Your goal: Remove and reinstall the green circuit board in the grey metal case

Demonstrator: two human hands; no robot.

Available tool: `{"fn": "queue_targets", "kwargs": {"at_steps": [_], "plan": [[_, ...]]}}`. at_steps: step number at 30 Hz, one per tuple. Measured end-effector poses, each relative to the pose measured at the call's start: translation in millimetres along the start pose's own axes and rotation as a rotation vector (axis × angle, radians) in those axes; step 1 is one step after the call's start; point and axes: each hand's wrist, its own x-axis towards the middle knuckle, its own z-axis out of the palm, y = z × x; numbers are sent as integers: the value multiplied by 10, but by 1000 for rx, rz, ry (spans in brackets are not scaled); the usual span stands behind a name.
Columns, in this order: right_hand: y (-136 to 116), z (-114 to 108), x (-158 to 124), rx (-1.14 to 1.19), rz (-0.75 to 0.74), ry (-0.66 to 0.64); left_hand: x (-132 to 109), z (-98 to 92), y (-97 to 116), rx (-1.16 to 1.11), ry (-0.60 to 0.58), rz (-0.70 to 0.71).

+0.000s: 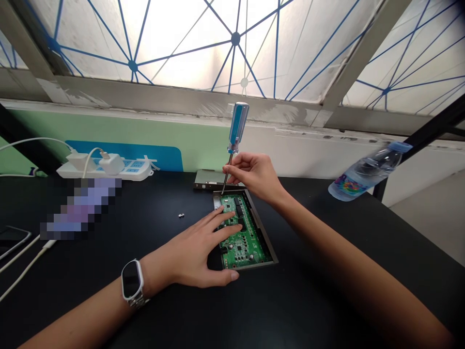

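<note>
A green circuit board (250, 249) sits in a shallow metal case (267, 237) on the black table. My left hand (201, 242) lies over its left side, fingers spread across the board and thumb at the near edge. My right hand (256, 174) pinches the shaft of a screwdriver (238, 123) with a clear and blue handle. The screwdriver stands nearly upright, its tip at the far left corner of the case; whether it sits in a screw is too small to tell. Just left of the case lie a few tiny silver screws (181, 215).
Behind the case lies a flat metal cover (214, 178). A white power strip (140, 169) with plugged-in chargers stands at the back left, with cables and a phone (12, 240) nearby. A water bottle (365, 174) leans at the right against a black frame bar (432, 133).
</note>
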Motion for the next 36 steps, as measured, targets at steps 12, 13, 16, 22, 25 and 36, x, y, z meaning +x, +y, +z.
{"fn": "queue_targets", "kwargs": {"at_steps": [12, 13, 16, 22, 25, 36], "plan": [[-75, -30, -18, -12, 65, -154, 2, -16, 27, 55, -37, -28], [-77, -35, -16, -10, 62, -156, 5, -17, 27, 56, -38, -25], [-56, -32, -10, -5, 43, -106, 13, -15, 21, 55, -39, -22], [-31, -11, 10, 34, 58, -66, 14, -17, 22, 71, -54, -31], [-86, -34, 28, 125, 94, -131, 14, -24, 38, 83, -60, -33], [-166, -62, 47, 369, 76, -216, 14, -25, 42, 74, -44, -27]]}}
